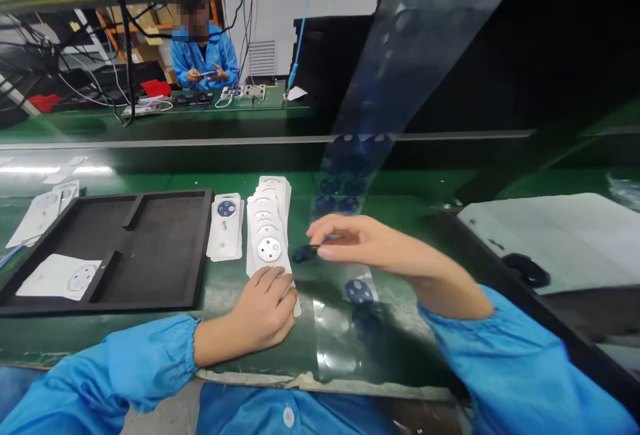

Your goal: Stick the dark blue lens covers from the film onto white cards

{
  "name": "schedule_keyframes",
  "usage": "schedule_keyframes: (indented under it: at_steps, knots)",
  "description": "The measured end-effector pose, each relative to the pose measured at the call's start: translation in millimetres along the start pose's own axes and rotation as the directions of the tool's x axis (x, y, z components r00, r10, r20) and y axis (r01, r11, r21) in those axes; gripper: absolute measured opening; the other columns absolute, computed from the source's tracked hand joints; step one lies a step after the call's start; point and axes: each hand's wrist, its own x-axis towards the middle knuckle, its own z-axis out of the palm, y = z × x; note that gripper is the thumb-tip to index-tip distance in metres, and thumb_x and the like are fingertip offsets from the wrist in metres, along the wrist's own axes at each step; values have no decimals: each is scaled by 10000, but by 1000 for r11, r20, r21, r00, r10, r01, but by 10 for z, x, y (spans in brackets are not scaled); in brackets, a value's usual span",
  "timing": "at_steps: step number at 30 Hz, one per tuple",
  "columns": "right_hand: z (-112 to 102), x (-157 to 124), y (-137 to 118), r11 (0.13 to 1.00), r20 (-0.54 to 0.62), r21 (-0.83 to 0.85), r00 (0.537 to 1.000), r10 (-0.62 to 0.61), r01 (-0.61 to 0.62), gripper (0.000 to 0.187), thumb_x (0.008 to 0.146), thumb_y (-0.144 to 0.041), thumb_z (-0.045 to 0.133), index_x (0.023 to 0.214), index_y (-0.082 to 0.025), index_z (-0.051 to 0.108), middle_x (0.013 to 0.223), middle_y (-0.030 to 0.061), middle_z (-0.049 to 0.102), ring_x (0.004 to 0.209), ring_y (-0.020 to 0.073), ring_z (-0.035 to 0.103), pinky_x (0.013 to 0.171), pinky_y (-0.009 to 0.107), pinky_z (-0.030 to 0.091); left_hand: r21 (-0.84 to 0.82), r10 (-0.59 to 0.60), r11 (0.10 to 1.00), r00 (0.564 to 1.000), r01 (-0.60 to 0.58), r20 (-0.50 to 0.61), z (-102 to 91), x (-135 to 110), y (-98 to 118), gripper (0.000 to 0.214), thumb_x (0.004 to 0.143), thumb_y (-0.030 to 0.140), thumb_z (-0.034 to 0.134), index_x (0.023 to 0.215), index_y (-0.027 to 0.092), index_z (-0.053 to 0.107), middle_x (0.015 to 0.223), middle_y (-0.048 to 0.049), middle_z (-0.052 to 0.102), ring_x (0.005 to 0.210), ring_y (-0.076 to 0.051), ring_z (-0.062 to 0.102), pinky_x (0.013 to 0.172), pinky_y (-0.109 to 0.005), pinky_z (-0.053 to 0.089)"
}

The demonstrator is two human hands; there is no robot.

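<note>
My left hand (267, 305) lies palm down on the near end of a fanned stack of white phone-shaped cards (270, 248), its fingers bent and slightly apart. The top card shows a round camera outline with small holes. Just right of it, my right hand (360, 242) pinches a dark round sticker (304, 253) between thumb and fingertips; the sticker is blurred. Below my right hand, a clear strip (335, 348) runs over the bench, with a dark blue round sticker (359, 291) on it. Left of the fanned stack, a smaller card pile (224, 238) has a dark blue round piece on top.
A black divided tray (155, 255) stands left, holding a white card (57, 278). More cards (43, 212) lie beyond its left edge. The sticker strip (370, 108) hangs from above. At right is a white panel (560, 235). A person in blue (205, 55) works across the bench.
</note>
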Motion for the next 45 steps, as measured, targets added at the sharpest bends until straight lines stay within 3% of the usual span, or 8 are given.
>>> schedule_keyframes:
  at_steps: [5, 7, 10, 15, 20, 26, 33, 45]
  knots:
    - [652, 434, 377, 917, -205, 382, 957, 207, -117, 347, 724, -466, 822, 865, -167, 716, 777, 24, 710, 688, 151, 644, 684, 307, 547, 24, -48, 999, 996, 46, 73, 3, -53, 22, 353, 886, 281, 563, 1176, 95, 640, 1287, -189, 609, 1209, -364, 555, 1033, -526, 439]
    - [810, 498, 510, 864, -247, 485, 926, 286, -138, 388, 672, -460, 857, 858, -157, 701, 679, 3, 677, 606, 132, 605, 609, 278, 519, 27, -39, 999, 995, 37, 92, 10, -62, 19, 364, 898, 309, 564, 1174, 83, 637, 1291, -201, 601, 1209, -364, 554, 1051, -522, 421]
    - [923, 491, 642, 858, -308, 496, 896, 321, -136, 425, 635, -467, 879, 850, -155, 688, 599, -19, 631, 536, 118, 546, 511, 245, 442, 39, -32, 999, 994, 28, 103, 20, -73, 11, 379, 919, 326, 550, 1187, 69, 627, 1285, -217, 597, 1230, -368, 544, 1070, -524, 395]
    - [991, 413, 750, 885, -420, 451, 847, 326, -117, 357, 715, -465, 842, 852, -167, 700, 585, -32, 598, 523, 107, 495, 514, 250, 404, 25, -35, 999, 992, 32, 119, 43, -95, 3, 379, 949, 312, 513, 1225, 71, 610, 1293, -206, 597, 1269, -362, 526, 1106, -521, 369]
    - [1026, 410, 746, 861, -389, 497, 858, 334, -110, 492, 703, -403, 866, 1098, -185, 671, 585, -51, 616, 514, 103, 481, 522, 241, 404, -5, -40, 999, 988, 41, 147, 46, -92, 8, 406, 926, 341, 550, 1217, 63, 608, 1297, -219, 594, 1259, -382, 532, 1082, -536, 375]
    - [1046, 457, 741, 877, -440, 459, 821, 364, -142, 398, 608, -432, 918, 795, -169, 685, 646, -2, 659, 506, 90, 514, 496, 229, 431, -10, -30, 999, 987, 32, 156, 32, -78, -2, 406, 933, 327, 521, 1226, 57, 601, 1296, -209, 591, 1254, -390, 532, 1087, -540, 372]
    - [1072, 438, 733, 885, -475, 435, 793, 381, -165, 396, 609, -462, 907, 777, -169, 701, 667, 9, 666, 522, 102, 546, 508, 240, 479, -13, -30, 999, 987, 32, 158, 40, -86, -1, 409, 950, 326, 482, 1233, 53, 595, 1305, -204, 583, 1263, -390, 526, 1090, -540, 379]
    - [1047, 449, 720, 912, -476, 377, 811, 339, -160, 381, 634, -479, 890, 779, -173, 716, 676, 23, 679, 554, 117, 565, 522, 249, 499, -5, -27, 1000, 990, 28, 136, 41, -72, -9, 387, 950, 309, 481, 1216, 60, 611, 1285, -199, 604, 1244, -387, 544, 1081, -538, 383]
